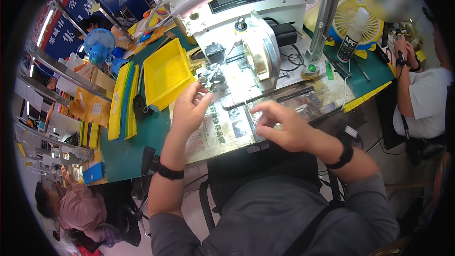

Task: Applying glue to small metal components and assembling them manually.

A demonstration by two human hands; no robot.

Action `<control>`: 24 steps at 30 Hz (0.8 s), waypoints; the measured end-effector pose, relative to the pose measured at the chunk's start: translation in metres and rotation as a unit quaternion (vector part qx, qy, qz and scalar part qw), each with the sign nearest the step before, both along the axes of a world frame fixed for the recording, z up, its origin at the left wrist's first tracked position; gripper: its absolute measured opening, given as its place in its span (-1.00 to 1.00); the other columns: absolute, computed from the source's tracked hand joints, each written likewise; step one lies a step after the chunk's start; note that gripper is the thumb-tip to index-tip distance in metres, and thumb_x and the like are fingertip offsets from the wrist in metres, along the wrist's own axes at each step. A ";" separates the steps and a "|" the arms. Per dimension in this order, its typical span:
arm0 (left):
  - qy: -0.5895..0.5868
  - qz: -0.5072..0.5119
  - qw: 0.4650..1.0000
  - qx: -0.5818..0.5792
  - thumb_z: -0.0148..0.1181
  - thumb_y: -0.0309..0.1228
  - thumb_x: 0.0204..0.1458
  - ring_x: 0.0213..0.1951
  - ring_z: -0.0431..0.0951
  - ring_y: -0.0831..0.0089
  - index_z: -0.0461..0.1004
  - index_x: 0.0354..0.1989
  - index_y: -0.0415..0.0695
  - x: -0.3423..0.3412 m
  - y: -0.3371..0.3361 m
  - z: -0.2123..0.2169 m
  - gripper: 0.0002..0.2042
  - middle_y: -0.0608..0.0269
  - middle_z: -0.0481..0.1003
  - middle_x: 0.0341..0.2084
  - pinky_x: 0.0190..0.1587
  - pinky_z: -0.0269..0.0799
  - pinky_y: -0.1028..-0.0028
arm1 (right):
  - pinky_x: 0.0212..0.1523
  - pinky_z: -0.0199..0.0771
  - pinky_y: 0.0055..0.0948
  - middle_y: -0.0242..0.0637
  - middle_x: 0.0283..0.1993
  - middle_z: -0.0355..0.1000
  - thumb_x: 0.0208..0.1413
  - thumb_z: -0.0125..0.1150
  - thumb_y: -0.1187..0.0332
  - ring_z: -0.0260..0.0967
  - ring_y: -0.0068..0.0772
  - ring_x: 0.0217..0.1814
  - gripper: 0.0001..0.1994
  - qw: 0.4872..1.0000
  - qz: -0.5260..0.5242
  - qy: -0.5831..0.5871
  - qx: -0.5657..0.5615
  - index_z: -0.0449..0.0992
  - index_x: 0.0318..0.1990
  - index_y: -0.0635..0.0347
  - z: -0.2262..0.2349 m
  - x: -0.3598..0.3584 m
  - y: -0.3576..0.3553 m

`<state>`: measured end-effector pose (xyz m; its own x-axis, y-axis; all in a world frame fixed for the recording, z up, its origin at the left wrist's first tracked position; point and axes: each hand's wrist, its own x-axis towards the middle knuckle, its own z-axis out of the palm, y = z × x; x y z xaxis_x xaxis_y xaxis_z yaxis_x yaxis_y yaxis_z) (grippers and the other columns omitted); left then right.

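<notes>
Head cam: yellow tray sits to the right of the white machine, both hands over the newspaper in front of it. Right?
Not quite. In the head view the yellow tray sits to the left of the white machine, not the right. The rest holds: left hand and right hand are over the newspaper in front of it.

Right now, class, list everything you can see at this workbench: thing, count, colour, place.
machine: one, white with dark screen, bench rear centre
tray: one, yellow, left of machine
stacked flat trays: several, yellow, green and blue, far left of bench
newspaper: one, printed, bench front under the hands
desk fan: one, blue, rear left
second fan: one, yellow, rear right
bottle: one, white with black label, before yellow fan
co-worker's sleeve: one, white, far right
left hand: one, bare, fingers pinched near machine base
right hand: one, bare, over newspaper
</notes>
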<state>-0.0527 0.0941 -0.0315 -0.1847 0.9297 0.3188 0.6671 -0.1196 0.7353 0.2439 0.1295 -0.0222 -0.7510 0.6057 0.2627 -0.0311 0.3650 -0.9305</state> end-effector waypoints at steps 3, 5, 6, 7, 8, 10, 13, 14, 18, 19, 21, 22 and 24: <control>0.024 -0.038 0.998 -0.033 0.25 -0.37 0.18 -0.38 0.48 0.57 0.53 -0.10 -0.30 0.010 0.010 0.003 -0.76 0.28 0.54 -0.39 -0.30 0.42 0.51 | -0.30 0.37 -0.56 -0.39 -0.32 0.45 0.26 0.23 0.31 0.32 -0.66 -0.35 -0.65 0.982 -0.068 0.105 -0.143 0.38 0.09 0.30 -0.024 -0.061 0.007; 0.054 -0.044 0.997 -0.017 0.22 -0.36 0.22 -0.41 0.54 0.44 0.53 -0.21 -0.32 0.013 0.014 0.004 -0.78 0.16 0.56 -0.44 -0.33 0.42 0.45 | -0.31 0.35 -0.57 -0.39 -0.31 0.44 0.29 0.19 0.31 0.31 -0.69 -0.35 -0.69 0.965 -0.100 0.146 -0.192 0.38 0.05 0.32 -0.020 -0.093 0.020; 0.104 -0.033 0.994 0.006 0.19 -0.36 0.23 -0.43 0.56 0.35 0.53 -0.27 -0.32 0.008 0.019 -0.005 -0.78 0.10 0.56 -0.47 -0.34 0.43 0.41 | -0.33 0.34 -0.58 -0.38 -0.31 0.43 0.32 0.16 0.31 0.29 -0.71 -0.35 -0.72 0.945 -0.130 0.186 -0.237 0.38 0.02 0.34 -0.018 -0.106 0.028; 0.153 -0.021 0.988 0.030 0.16 -0.36 0.25 -0.45 0.57 0.27 0.54 -0.32 -0.31 0.002 0.024 -0.018 -0.77 0.05 0.56 -0.50 -0.35 0.43 0.37 | -0.33 0.34 -0.58 -0.38 -0.31 0.43 0.32 0.16 0.31 0.29 -0.71 -0.35 -0.72 0.944 -0.129 0.185 -0.240 0.38 0.02 0.34 -0.017 -0.119 0.034; 0.133 -0.015 0.990 0.048 0.11 -0.21 0.27 -0.41 0.50 -0.07 0.54 -0.34 -0.23 0.001 0.030 -0.028 -0.70 -0.06 0.48 -0.56 -0.35 0.38 0.11 | -0.43 0.22 -0.63 -0.47 -0.41 0.32 0.35 0.12 0.28 0.19 -0.75 -0.45 -0.77 0.935 -0.136 0.227 -0.237 0.40 -0.05 0.29 -0.016 -0.128 0.041; 0.170 -0.004 0.982 0.076 0.12 -0.23 0.26 -0.43 0.50 -0.05 0.53 -0.37 -0.22 0.002 0.034 -0.039 -0.70 -0.04 0.47 -0.57 -0.35 0.37 0.12 | -0.52 0.18 -0.64 -0.55 -0.53 0.23 0.37 0.08 0.28 0.12 -0.76 -0.53 -0.80 0.924 -0.163 0.264 -0.225 0.42 -0.21 0.25 -0.016 -0.139 0.053; 0.216 -0.002 0.968 0.127 0.15 -0.26 0.25 -0.45 0.48 -0.03 0.51 -0.43 -0.22 0.003 0.032 -0.026 -0.71 -0.02 0.45 -0.59 -0.36 0.36 0.12 | -0.48 0.26 -0.62 -0.51 -0.49 0.30 0.36 0.09 0.33 0.19 -0.74 -0.50 -0.83 0.936 -0.222 0.253 -0.099 0.44 -0.22 0.26 -0.019 -0.142 0.056; 0.225 -0.011 0.962 0.152 0.16 -0.28 0.24 -0.46 0.47 -0.03 0.50 -0.46 -0.22 0.003 0.032 -0.019 -0.71 -0.01 0.44 -0.60 -0.36 0.35 0.12 | -0.48 0.26 -0.62 -0.51 -0.49 0.30 0.36 0.09 0.33 0.19 -0.74 -0.50 -0.83 0.936 -0.223 0.252 -0.101 0.44 -0.22 0.26 -0.019 -0.143 0.056; 0.214 -0.024 0.968 0.132 0.18 -0.28 0.23 -0.46 0.48 0.00 0.52 -0.43 -0.24 -0.002 0.033 -0.034 -0.72 0.00 0.45 -0.59 -0.37 0.35 0.16 | -0.43 0.31 -0.62 -0.46 -0.40 0.38 0.34 0.11 0.37 0.24 -0.75 -0.44 -0.86 0.935 -0.239 0.252 -0.075 0.46 -0.21 0.26 -0.021 -0.146 0.052; 0.216 -0.023 0.967 0.130 0.18 -0.28 0.23 -0.46 0.48 0.00 0.52 -0.43 -0.24 -0.004 0.032 -0.032 -0.72 0.00 0.45 -0.59 -0.37 0.35 0.16 | -0.42 0.30 -0.63 -0.45 -0.38 0.39 0.34 0.12 0.37 0.24 -0.76 -0.42 -0.87 0.933 -0.239 0.258 -0.080 0.46 -0.20 0.27 -0.020 -0.147 0.051; 0.226 -0.030 0.972 0.049 0.21 -0.26 0.21 -0.44 0.49 0.01 0.55 -0.35 -0.24 -0.007 0.027 -0.024 -0.74 0.01 0.48 -0.55 -0.38 0.35 0.18 | -0.36 0.35 -0.59 -0.40 -0.39 0.40 0.34 0.10 0.39 0.27 -0.71 -0.40 -0.87 0.937 -0.223 0.253 -0.092 0.44 -0.18 0.30 -0.016 -0.144 0.050; 0.227 -0.037 0.972 0.048 0.21 -0.26 0.21 -0.44 0.49 0.01 0.55 -0.35 -0.24 -0.001 0.024 -0.016 -0.74 0.01 0.48 -0.55 -0.38 0.35 0.18 | -0.30 0.39 -0.56 -0.36 -0.40 0.41 0.34 0.07 0.41 0.30 -0.65 -0.38 -0.87 0.940 -0.217 0.246 -0.099 0.42 -0.15 0.33 -0.017 -0.137 0.052; 0.266 0.005 0.964 0.004 0.25 -0.25 0.17 -0.35 0.54 0.00 0.56 -0.17 -0.27 0.013 0.011 0.002 -0.71 -0.01 0.55 -0.39 -0.31 0.43 0.17 | -0.30 0.38 -0.56 -0.36 -0.39 0.39 0.35 0.05 0.40 0.29 -0.65 -0.39 -0.84 0.938 -0.186 0.247 -0.160 0.41 -0.09 0.34 -0.023 -0.124 0.047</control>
